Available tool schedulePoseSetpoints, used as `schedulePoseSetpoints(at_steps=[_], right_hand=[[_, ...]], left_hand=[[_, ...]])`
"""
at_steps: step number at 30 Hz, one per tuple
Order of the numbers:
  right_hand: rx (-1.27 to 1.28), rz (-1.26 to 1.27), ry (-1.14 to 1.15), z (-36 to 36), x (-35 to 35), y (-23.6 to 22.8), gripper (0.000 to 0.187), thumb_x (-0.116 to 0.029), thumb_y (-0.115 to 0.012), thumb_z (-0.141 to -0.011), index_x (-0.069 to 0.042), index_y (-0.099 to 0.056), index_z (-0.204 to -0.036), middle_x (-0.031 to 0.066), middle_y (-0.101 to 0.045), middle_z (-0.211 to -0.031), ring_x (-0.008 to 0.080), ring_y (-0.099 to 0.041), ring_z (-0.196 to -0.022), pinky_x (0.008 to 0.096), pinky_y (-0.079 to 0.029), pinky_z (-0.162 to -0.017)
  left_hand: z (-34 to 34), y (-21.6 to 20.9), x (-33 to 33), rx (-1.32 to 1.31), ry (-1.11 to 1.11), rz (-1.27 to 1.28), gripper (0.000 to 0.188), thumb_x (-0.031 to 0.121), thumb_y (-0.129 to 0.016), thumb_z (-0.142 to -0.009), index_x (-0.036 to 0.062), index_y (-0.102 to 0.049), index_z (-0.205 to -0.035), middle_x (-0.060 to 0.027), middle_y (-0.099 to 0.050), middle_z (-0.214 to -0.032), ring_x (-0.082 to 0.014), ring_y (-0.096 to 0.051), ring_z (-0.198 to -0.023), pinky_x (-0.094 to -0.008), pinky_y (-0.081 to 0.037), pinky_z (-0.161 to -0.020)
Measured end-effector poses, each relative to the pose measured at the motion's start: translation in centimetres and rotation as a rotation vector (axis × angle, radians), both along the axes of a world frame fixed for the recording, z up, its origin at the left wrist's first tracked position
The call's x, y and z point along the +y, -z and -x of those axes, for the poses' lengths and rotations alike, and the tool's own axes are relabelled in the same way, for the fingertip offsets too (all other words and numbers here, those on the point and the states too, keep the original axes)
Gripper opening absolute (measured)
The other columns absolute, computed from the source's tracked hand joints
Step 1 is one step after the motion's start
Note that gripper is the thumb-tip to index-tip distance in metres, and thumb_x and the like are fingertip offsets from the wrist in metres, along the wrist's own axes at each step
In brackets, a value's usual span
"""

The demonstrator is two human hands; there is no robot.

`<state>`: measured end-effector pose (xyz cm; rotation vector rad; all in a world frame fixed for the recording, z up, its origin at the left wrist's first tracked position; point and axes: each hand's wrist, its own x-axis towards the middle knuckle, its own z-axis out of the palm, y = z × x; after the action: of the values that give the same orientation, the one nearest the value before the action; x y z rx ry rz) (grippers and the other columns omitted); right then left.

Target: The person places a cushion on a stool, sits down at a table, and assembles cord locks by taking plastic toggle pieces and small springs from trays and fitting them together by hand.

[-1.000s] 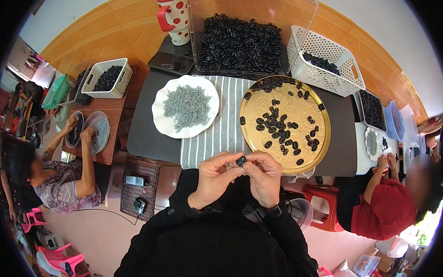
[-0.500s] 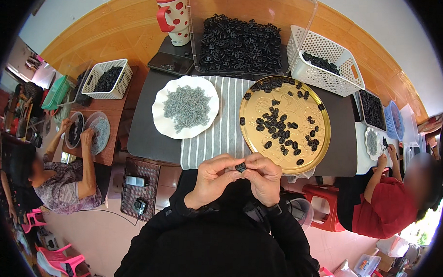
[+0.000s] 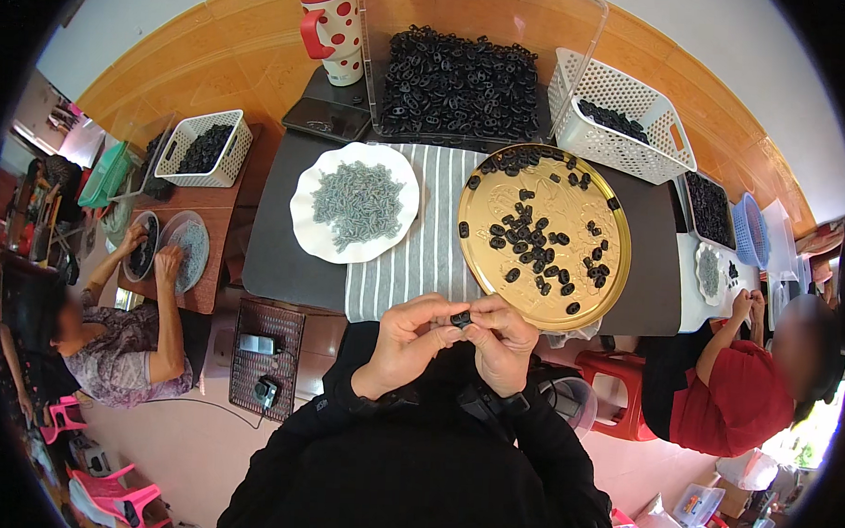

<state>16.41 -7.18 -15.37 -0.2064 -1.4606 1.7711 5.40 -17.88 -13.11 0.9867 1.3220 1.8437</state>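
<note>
Just in front of the table's near edge, my left hand (image 3: pixel 406 340) and my right hand (image 3: pixel 501 345) meet, both closed in a pinch. Between their fingertips sits a small black plastic piece (image 3: pixel 460 318), held from both sides. Beyond my right hand lies a round gold tray (image 3: pixel 469 256) with black oval two-holed pieces scattered on it. A white scalloped plate (image 3: pixel 304 232), heaped with small grey spring-like parts (image 3: pixel 358 202), stands to the left. Between plate and tray runs a grey striped cloth (image 3: pixel 432 264).
At the back, a clear bin (image 3: pixel 376 113) holds many black pieces beside a white perforated basket (image 3: pixel 622 145). A dotted tumbler (image 3: pixel 343 38) stands near a dark flat device (image 3: pixel 325 121). Co-workers sit at left (image 3: pixel 126 361) and right (image 3: pixel 730 391). A red stool (image 3: pixel 613 401) stands right.
My hands stay almost in place with the black piece between them. The co-worker at the right has brought their hands together.
</note>
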Motion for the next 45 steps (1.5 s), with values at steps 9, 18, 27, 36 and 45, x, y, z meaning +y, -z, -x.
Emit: schedulePoseSetpoints(at_steps=[9,18,27,36,45], right_hand=[[-0.063,0.198,-0.017,-0.4,0.0,-1.3,0.015,0.012,-0.063,-0.081,0.003,-0.058,-0.092,0.0125,-0.061,-0.086,0.0131,-0.059,-0.070,0.0235,-0.049,-0.063],[-0.085,0.310,0.012,-0.2,-0.1,-1.5,0.013,0.012,-0.059,-0.081,0.002,-0.055,-0.089,0.0096,-0.059,-0.082,0.0101,-0.053,-0.063,0.0214,-0.043,-0.058],[-0.088,0.251,0.034,-0.1,-0.2,-1.0,0.009,0.009,-0.060,-0.084,0.005,-0.062,-0.092,0.0082,-0.059,-0.082,0.0109,-0.054,-0.065,0.0212,-0.044,-0.061],[-0.115,0.249,0.055,-0.2,-0.5,-1.1,0.010,0.008,-0.059,-0.084,0.005,-0.063,-0.093,0.0077,-0.060,-0.082,0.0100,-0.054,-0.066,0.0206,-0.044,-0.060],[-0.160,0.053,0.112,-0.1,-0.7,-1.1,0.008,0.007,-0.061,-0.086,0.004,-0.063,-0.093,0.0053,-0.060,-0.085,0.0079,-0.056,-0.069,0.0204,-0.045,-0.063]], left_hand=[[0.6,0.7,0.3,-0.443,0.102,0.047,0.023,-0.002,-0.060,-0.089,-0.0029,-0.066,-0.112,-0.0088,-0.063,-0.087,-0.0118,-0.061,-0.069,-0.0202,-0.048,-0.053],[0.3,0.7,0.6,-0.266,-0.096,0.065,0.020,-0.001,-0.057,-0.091,-0.0016,-0.068,-0.108,-0.0088,-0.062,-0.088,-0.0107,-0.061,-0.069,-0.0197,-0.048,-0.053],[0.0,0.9,0.7,-0.451,-0.066,0.032,0.021,0.002,-0.058,-0.092,-0.0042,-0.066,-0.110,-0.0100,-0.066,-0.087,-0.0125,-0.063,-0.070,-0.0214,-0.049,-0.055],[0.0,0.9,0.7,-0.517,-0.072,0.031,0.020,0.002,-0.059,-0.092,-0.0042,-0.066,-0.110,-0.0104,-0.067,-0.087,-0.0128,-0.063,-0.070,-0.0214,-0.048,-0.055],[-0.3,1.2,0.5,-0.435,-0.062,0.029,0.021,0.001,-0.059,-0.092,-0.0033,-0.066,-0.111,-0.0093,-0.066,-0.089,-0.0124,-0.063,-0.072,-0.0209,-0.049,-0.055]])
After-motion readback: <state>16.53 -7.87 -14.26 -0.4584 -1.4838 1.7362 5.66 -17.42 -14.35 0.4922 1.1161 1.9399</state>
